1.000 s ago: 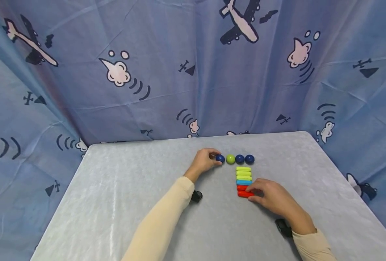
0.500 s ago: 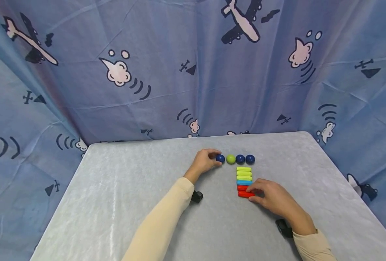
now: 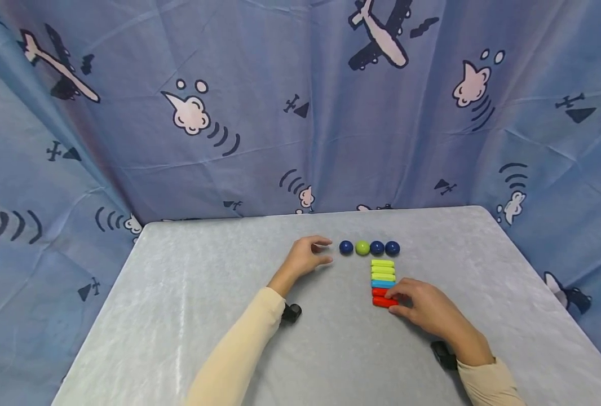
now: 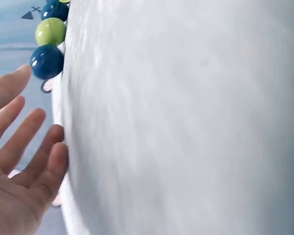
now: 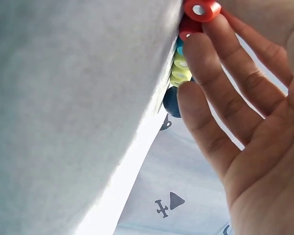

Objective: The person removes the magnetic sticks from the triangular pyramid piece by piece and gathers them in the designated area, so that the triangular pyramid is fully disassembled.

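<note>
In the head view a row of glossy balls runs near the table's back: a dark blue ball [image 3: 346, 247], a lime green ball [image 3: 362, 248] and two more dark blue balls [image 3: 384, 248]. My left hand [image 3: 304, 258] is just left of the row, fingers spread, apart from the end blue ball [image 4: 47, 61]. Below the row, short sticks lie stacked side by side: lime sticks [image 3: 383, 270], a light blue stick [image 3: 383, 284] and two red sticks. My right hand [image 3: 424, 304] pinches the nearest red stick [image 3: 383, 302] by its right end. That red stick shows a pale round end [image 5: 199, 9] in the right wrist view.
A grey-white cloth-covered table [image 3: 179, 316] lies under everything. A blue curtain [image 3: 250, 113] printed with airplanes hangs behind and at both sides. Black wrist cameras [image 3: 291, 313] sit at both wrists, below cream sleeves [image 3: 234, 344].
My left hand has let go of the leftmost blue ball and drawn back to the left, its fingers opening. My right hand has stayed at the red sticks. The head view has shifted slightly.
</note>
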Demonstrator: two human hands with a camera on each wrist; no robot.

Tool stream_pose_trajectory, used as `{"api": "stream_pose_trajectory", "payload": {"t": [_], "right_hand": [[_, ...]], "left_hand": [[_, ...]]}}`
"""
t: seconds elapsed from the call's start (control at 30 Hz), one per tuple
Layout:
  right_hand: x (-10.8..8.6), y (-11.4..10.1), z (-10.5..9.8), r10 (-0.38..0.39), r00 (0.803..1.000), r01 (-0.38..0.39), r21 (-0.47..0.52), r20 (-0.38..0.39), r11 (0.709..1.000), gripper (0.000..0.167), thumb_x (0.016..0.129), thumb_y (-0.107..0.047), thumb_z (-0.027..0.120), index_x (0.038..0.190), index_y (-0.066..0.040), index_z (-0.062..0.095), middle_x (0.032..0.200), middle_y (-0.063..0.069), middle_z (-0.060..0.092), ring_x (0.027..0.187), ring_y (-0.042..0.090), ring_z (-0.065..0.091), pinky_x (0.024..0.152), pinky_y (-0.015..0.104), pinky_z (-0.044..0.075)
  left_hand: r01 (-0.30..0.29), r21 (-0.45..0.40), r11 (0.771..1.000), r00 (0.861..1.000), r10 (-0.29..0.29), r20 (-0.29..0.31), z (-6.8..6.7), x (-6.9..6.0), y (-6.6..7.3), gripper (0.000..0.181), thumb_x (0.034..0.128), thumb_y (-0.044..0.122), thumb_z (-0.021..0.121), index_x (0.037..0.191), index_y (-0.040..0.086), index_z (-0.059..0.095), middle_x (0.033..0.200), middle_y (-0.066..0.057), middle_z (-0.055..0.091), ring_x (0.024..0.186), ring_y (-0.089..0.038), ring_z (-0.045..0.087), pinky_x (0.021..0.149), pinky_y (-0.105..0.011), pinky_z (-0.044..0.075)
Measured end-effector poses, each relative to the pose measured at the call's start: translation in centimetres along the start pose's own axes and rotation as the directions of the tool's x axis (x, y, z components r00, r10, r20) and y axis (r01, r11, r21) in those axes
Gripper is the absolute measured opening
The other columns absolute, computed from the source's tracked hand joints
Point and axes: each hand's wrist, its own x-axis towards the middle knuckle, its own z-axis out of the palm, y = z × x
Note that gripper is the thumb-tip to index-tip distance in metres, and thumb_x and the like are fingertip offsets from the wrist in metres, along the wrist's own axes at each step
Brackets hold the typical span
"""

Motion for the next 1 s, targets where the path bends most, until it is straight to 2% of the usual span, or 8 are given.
{"api": "stream_pose_trajectory", "payload": {"t": [0.1,0.23,0.33,0.5,0.7,0.83,1.0], "right_hand": [[0.0,0.2,-0.1,0.003,1.0,-0.003,0.004,-0.004,1.0,0.02,0.08,-0.025,0.083,0.097,-0.022,0.074,0.092,-0.011,0.066,0.08,0.005,0.055,0.072,0.032,0.051],[-0.1,0.5,-0.3,0.001,1.0,-0.001,0.009,-0.003,1.0,0.021,0.079,-0.025,0.084,0.097,-0.022,0.074,0.092,-0.011,0.066,0.08,0.005,0.055,0.072,0.031,0.051],[-0.2,0.8,-0.4,0.002,1.0,-0.002,0.01,0.001,1.0,0.022,0.078,-0.025,0.084,0.098,-0.022,0.074,0.092,-0.011,0.066,0.08,0.005,0.056,0.071,0.03,0.051],[-0.1,0.9,-0.3,0.002,1.0,-0.002,-0.004,-0.01,1.0,0.02,0.079,-0.023,0.084,0.097,-0.021,0.074,0.091,-0.011,0.066,0.08,0.005,0.056,0.071,0.03,0.051],[0.0,1.2,-0.2,-0.021,0.998,0.02,-0.013,-0.057,1.0,0.018,0.079,-0.022,0.084,0.094,-0.021,0.074,0.089,-0.011,0.066,0.078,0.004,0.056,0.068,0.029,0.051],[-0.1,1.4,-0.1,-0.025,0.996,0.024,-0.023,-0.084,0.999,0.018,0.078,-0.021,0.085,0.092,-0.022,0.073,0.088,-0.012,0.066,0.076,0.003,0.056,0.067,0.027,0.05],[-0.1,1.7,-0.1,-0.027,0.995,0.026,-0.019,-0.094,0.999,0.019,0.078,-0.021,0.085,0.094,-0.022,0.074,0.088,-0.012,0.066,0.076,0.003,0.056,0.066,0.027,0.05]], "left_hand": [[-0.044,0.096,0.994,0.999,0.042,0.015,-0.9,-1.3,-0.1,0.038,0.0836,0.018,0.081,0.12,0.014,0.072,0.123,-0.005,0.07,0.113,-0.025,0.064,0.096,-0.038,0.053],[-0.134,0.23,0.964,0.991,0.131,0.028,-2.5,-3.6,-0.1,0.037,0.0835,0.018,0.081,0.119,0.012,0.071,0.126,-0.007,0.068,0.12,-0.027,0.061,0.105,-0.042,0.048],[-0.166,0.273,0.947,0.985,0.17,0.012,-4.0,-5.5,-0.4,0.036,0.0837,0.018,0.081,0.118,0.011,0.071,0.128,-0.007,0.067,0.125,-0.028,0.059,0.109,-0.043,0.045],[-0.134,0.328,0.935,0.987,0.156,-0.043,-6.5,-9.0,-2.1,0.036,0.0831,0.019,0.082,0.117,0.013,0.071,0.127,-0.005,0.067,0.123,-0.028,0.059,0.105,-0.045,0.048],[-0.071,0.421,0.904,0.987,0.125,-0.101,-8.4,-12.6,-4.3,0.035,0.0806,0.02,0.084,0.113,0.014,0.073,0.122,-0.003,0.068,0.118,-0.027,0.061,0.101,-0.044,0.05],[-0.075,0.466,0.882,0.988,0.129,-0.084,-9.1,-13.9,-5.3,0.034,0.0816,0.022,0.083,0.113,0.015,0.072,0.122,-0.002,0.068,0.118,-0.026,0.061,0.1,-0.044,0.051],[-0.082,0.5,0.862,0.988,0.137,-0.074,-9.8,-14.4,-6.0,0.034,0.0838,0.022,0.081,0.116,0.014,0.071,0.123,-0.003,0.068,0.12,-0.026,0.06,0.102,-0.044,0.05]]}}
